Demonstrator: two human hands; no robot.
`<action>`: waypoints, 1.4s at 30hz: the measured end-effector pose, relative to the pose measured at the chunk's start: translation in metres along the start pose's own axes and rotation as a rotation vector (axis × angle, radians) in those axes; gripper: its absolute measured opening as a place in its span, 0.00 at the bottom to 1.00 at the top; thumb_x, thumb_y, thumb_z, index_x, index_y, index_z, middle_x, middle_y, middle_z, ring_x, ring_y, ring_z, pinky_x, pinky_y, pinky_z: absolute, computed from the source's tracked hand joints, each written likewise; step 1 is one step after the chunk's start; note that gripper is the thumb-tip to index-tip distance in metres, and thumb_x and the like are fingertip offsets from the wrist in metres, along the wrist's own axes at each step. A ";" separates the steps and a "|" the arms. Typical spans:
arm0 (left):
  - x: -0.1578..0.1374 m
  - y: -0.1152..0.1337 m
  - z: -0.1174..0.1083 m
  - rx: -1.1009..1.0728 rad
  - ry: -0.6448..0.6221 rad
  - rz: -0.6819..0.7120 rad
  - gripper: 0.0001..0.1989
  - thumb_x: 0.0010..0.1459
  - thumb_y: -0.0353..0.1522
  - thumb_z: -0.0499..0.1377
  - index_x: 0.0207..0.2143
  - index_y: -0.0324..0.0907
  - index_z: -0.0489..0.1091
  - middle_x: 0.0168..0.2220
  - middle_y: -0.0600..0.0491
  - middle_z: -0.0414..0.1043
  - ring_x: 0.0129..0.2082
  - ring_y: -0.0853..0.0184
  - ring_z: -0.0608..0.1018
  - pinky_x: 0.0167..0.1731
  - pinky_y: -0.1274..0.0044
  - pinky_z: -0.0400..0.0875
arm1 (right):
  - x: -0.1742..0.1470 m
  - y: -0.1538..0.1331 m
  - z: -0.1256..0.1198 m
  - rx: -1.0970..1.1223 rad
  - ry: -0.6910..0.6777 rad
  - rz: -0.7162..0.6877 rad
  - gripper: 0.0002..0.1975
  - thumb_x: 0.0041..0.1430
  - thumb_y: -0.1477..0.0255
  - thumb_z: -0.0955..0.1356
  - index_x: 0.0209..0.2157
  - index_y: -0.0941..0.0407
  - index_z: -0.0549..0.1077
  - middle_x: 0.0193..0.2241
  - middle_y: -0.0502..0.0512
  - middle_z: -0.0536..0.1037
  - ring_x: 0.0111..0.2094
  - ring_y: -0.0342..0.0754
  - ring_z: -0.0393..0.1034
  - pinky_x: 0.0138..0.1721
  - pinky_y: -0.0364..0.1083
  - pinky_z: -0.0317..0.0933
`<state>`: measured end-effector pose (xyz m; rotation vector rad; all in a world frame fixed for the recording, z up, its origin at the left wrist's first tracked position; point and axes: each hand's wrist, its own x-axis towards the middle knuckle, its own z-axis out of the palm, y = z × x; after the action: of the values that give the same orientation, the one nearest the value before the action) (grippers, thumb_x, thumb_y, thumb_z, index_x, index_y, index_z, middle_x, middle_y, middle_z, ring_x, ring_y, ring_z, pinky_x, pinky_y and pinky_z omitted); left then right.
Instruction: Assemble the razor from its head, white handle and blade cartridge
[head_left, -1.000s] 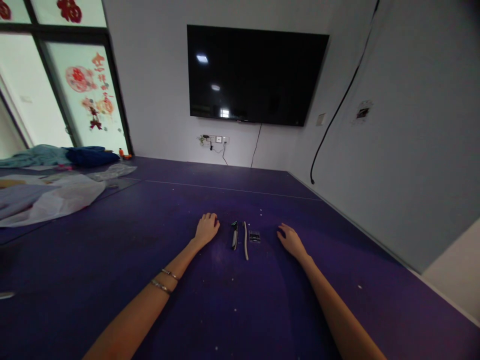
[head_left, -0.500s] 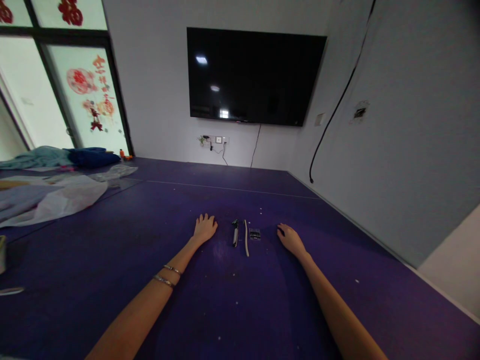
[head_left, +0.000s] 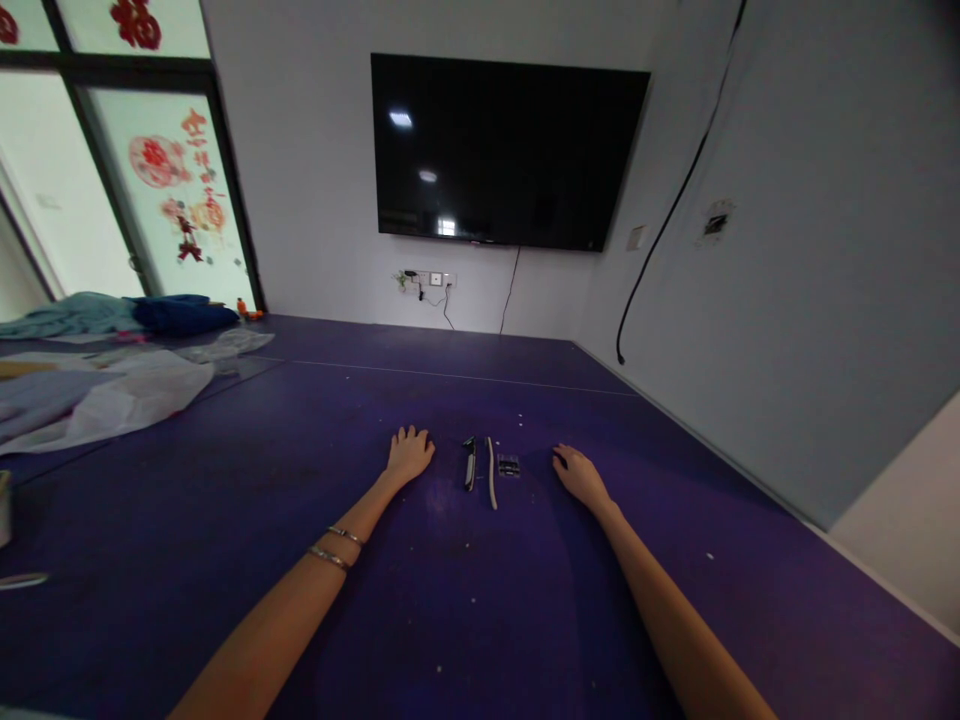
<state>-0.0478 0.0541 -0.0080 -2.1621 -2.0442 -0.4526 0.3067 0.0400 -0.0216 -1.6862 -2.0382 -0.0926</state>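
Note:
My left hand (head_left: 409, 455) lies palm down on the purple tabletop (head_left: 480, 640), fingers spread and holding nothing. My right hand (head_left: 581, 475) rests on the same surface, its fingers loosely bent, apart and without anything in them. Between the hands sit three small things in a row. Nearest my left hand is a slim black and silver tool (head_left: 470, 466) with a wider head at its far end; its kind is too small to tell. Beside it lies a thin, slightly bent whitish strip (head_left: 492, 475). Closest to my right hand is a small flat clear pack (head_left: 509, 466) with dark contents. Neither hand touches them.
Sheer whitish cloth or plastic (head_left: 142, 400) spreads over the left side, with a teal and blue fabric pile (head_left: 180, 314) behind. A black cable (head_left: 660, 235) hangs down the right wall. A television (head_left: 510, 150) is mounted on the far wall.

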 end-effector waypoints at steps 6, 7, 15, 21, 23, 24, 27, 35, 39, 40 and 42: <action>-0.002 0.004 -0.008 -0.024 -0.006 -0.020 0.20 0.59 0.36 0.44 0.50 0.39 0.64 0.53 0.41 0.62 0.55 0.52 0.61 0.50 0.62 0.55 | 0.000 -0.001 0.000 -0.001 0.009 0.012 0.19 0.57 0.72 0.59 0.47 0.62 0.71 0.49 0.65 0.70 0.52 0.53 0.63 0.53 0.49 0.54; -0.003 0.005 -0.010 -0.031 -0.001 -0.027 0.20 0.59 0.35 0.44 0.49 0.38 0.64 0.52 0.41 0.63 0.54 0.53 0.62 0.49 0.63 0.55 | 0.000 -0.001 0.000 -0.003 0.008 0.012 0.19 0.57 0.72 0.59 0.47 0.63 0.71 0.49 0.65 0.70 0.52 0.53 0.63 0.53 0.49 0.54; -0.009 0.031 -0.035 -0.133 -0.017 0.022 0.13 0.56 0.31 0.48 0.38 0.40 0.70 0.43 0.44 0.70 0.48 0.58 0.67 0.47 0.68 0.60 | 0.000 -0.003 -0.001 0.000 0.011 0.023 0.19 0.58 0.71 0.59 0.47 0.63 0.71 0.49 0.65 0.70 0.52 0.53 0.62 0.53 0.49 0.55; -0.007 0.069 -0.041 -0.215 -0.199 0.071 0.12 0.51 0.39 0.55 0.32 0.42 0.72 0.35 0.47 0.74 0.36 0.59 0.76 0.34 0.73 0.67 | -0.001 -0.005 -0.003 0.012 0.016 0.032 0.18 0.58 0.71 0.59 0.46 0.60 0.72 0.50 0.63 0.70 0.52 0.53 0.63 0.53 0.50 0.55; -0.007 0.079 -0.041 -0.217 -0.233 0.059 0.16 0.47 0.43 0.58 0.32 0.40 0.72 0.36 0.43 0.74 0.37 0.55 0.76 0.34 0.71 0.68 | -0.001 -0.006 -0.004 0.016 0.016 0.027 0.18 0.57 0.71 0.59 0.46 0.61 0.72 0.50 0.64 0.70 0.52 0.53 0.63 0.53 0.49 0.55; -0.007 0.083 -0.041 -0.216 -0.243 0.047 0.18 0.46 0.44 0.58 0.33 0.40 0.72 0.37 0.42 0.74 0.38 0.54 0.76 0.35 0.70 0.68 | -0.002 -0.006 -0.004 0.017 0.017 0.024 0.18 0.57 0.71 0.59 0.46 0.61 0.72 0.50 0.64 0.70 0.52 0.53 0.63 0.53 0.49 0.55; -0.006 0.091 -0.040 -0.214 -0.253 0.004 0.18 0.47 0.43 0.57 0.35 0.39 0.72 0.38 0.40 0.74 0.39 0.54 0.75 0.36 0.70 0.67 | -0.001 -0.006 -0.004 0.019 0.019 0.020 0.18 0.57 0.72 0.59 0.46 0.62 0.72 0.49 0.65 0.70 0.52 0.53 0.63 0.53 0.49 0.55; -0.004 0.096 -0.027 -0.272 -0.216 -0.060 0.14 0.48 0.35 0.55 0.36 0.37 0.72 0.39 0.38 0.73 0.41 0.50 0.74 0.38 0.67 0.66 | -0.001 -0.004 -0.003 0.016 0.003 0.039 0.19 0.57 0.71 0.59 0.46 0.62 0.71 0.50 0.65 0.69 0.52 0.54 0.62 0.52 0.50 0.55; -0.001 0.091 -0.024 -0.377 -0.196 -0.103 0.11 0.47 0.35 0.56 0.32 0.38 0.72 0.38 0.41 0.74 0.43 0.52 0.74 0.39 0.70 0.65 | 0.000 -0.003 -0.001 0.023 0.012 0.028 0.19 0.57 0.71 0.59 0.46 0.62 0.72 0.49 0.65 0.70 0.52 0.54 0.62 0.53 0.50 0.55; 0.001 0.089 -0.025 -0.417 -0.197 -0.117 0.10 0.47 0.35 0.57 0.30 0.39 0.72 0.36 0.42 0.74 0.43 0.53 0.74 0.38 0.71 0.65 | 0.000 -0.002 0.000 0.024 0.016 0.029 0.18 0.57 0.72 0.59 0.46 0.62 0.72 0.49 0.65 0.70 0.52 0.53 0.62 0.53 0.50 0.55; 0.006 0.084 -0.028 -0.518 -0.217 -0.137 0.09 0.47 0.36 0.57 0.25 0.39 0.71 0.31 0.46 0.75 0.41 0.55 0.75 0.37 0.73 0.65 | 0.000 -0.002 0.001 0.021 0.019 0.033 0.18 0.57 0.72 0.59 0.46 0.61 0.72 0.49 0.64 0.70 0.52 0.53 0.63 0.53 0.50 0.55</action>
<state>0.0326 0.0458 0.0299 -2.4435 -2.4170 -0.8872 0.3050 0.0402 -0.0217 -1.6985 -1.9903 -0.0758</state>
